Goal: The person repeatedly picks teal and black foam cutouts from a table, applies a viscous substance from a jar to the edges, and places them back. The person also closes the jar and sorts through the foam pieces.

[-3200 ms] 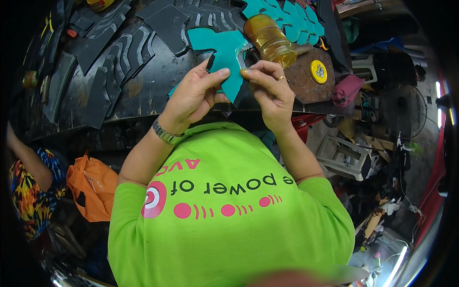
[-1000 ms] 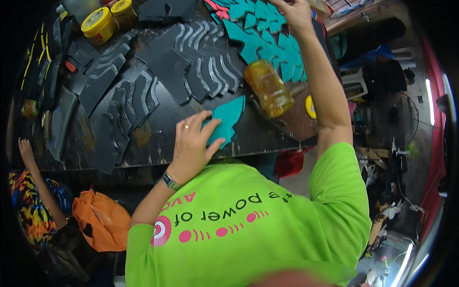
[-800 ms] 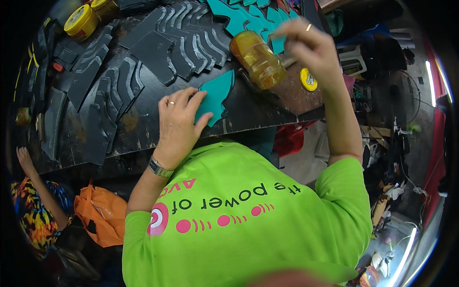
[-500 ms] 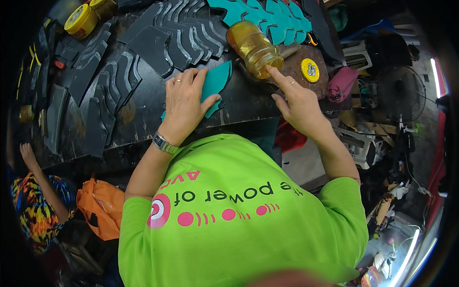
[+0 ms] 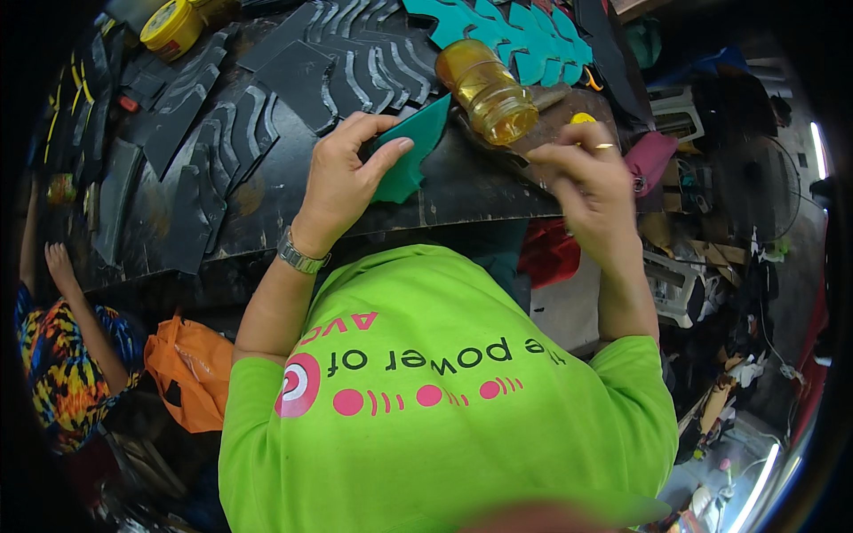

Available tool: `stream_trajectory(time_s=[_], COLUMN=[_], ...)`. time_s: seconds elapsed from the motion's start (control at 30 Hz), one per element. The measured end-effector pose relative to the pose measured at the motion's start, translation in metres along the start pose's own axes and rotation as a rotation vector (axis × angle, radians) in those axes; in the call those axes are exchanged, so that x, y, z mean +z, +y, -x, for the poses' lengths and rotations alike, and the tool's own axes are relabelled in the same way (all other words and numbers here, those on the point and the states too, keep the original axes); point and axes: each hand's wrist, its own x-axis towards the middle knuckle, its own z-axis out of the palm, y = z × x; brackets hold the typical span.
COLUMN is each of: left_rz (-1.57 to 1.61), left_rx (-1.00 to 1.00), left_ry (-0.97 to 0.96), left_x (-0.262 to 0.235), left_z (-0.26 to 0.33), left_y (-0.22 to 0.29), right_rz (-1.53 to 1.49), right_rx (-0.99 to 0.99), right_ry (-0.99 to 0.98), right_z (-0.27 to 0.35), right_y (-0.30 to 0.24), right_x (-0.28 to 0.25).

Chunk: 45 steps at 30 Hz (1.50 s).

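1. Thumb and fingers of the left hand (image 5: 342, 173) pinch a teal piece (image 5: 416, 164), thumb on the side facing me, the other fingertips hidden behind it. A metal watch (image 5: 302, 253) circles that wrist.
2. Motion blurs the right hand (image 5: 595, 186) on my feed: its fingers are bent, and I cannot tell whether they pinch anything. One wears a ring.
3. That teal piece is tilted over the near part of the dark table (image 5: 291, 182), its pointed end up to the right; I cannot tell whether its lower edge touches the surface.
4. Just beyond the right fingertips I have a clear jar (image 5: 489, 93) with amber contents, its mouth angled toward that hand.
5. Partly behind the right hand, a yellow lid (image 5: 583, 118) shows over a brown board (image 5: 562, 108); a pink pouch (image 5: 651, 160) sits to its right.
6. Farther across the table I see black pieces (image 5: 302, 84) with grey edge bands, overlapping in rows.
7. More teal pieces (image 5: 529, 40) overlap past the jar, and a yellow tub (image 5: 171, 29) stands far left.
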Motion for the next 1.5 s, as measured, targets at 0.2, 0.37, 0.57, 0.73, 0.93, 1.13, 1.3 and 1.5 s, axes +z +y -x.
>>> stream_trajectory(time_s=[0.2, 0.37, 0.57, 0.73, 0.93, 1.13, 1.3, 1.5], left_rz=[0.545, 0.681, 0.796, 0.882, 0.958, 0.974, 0.907, 0.968], left_rx=[-0.183, -0.226, -0.21, -0.267, -0.301, -0.311, -0.312, -0.351], left_ry=[-0.168, -0.184, -0.133, -0.139, -0.131, -0.09, -0.125, -0.125], left_x=[-0.004, -0.005, -0.001, 0.001, 0.005, 0.004, 0.001, 0.008], left_z=[0.001, 0.009, 0.012, 0.014, 0.014, 0.011, 0.011, 0.009], left_y=[0.017, 0.024, 0.021, 0.023, 0.025, 0.023, 0.021, 0.017], right_rz=[-0.616, -0.472, -0.482, -0.476, -0.377, -0.147, -0.114, -0.154], right_rx=[-0.05, -0.115, -0.09, -0.078, -0.185, -0.332, -0.406, -0.458], right_ry=[0.159, 0.096, 0.09, 0.131, 0.225, 0.276, 0.233, 0.119], right_z=[-0.021, -0.036, -0.03, -0.019, -0.012, -0.008, -0.01, -0.008], right_y=[-0.016, -0.009, -0.014, -0.018, -0.012, -0.014, -0.015, -0.012], right_x=[0.027, 0.067, 0.078, 0.081, 0.09, 0.095, 0.094, 0.089])
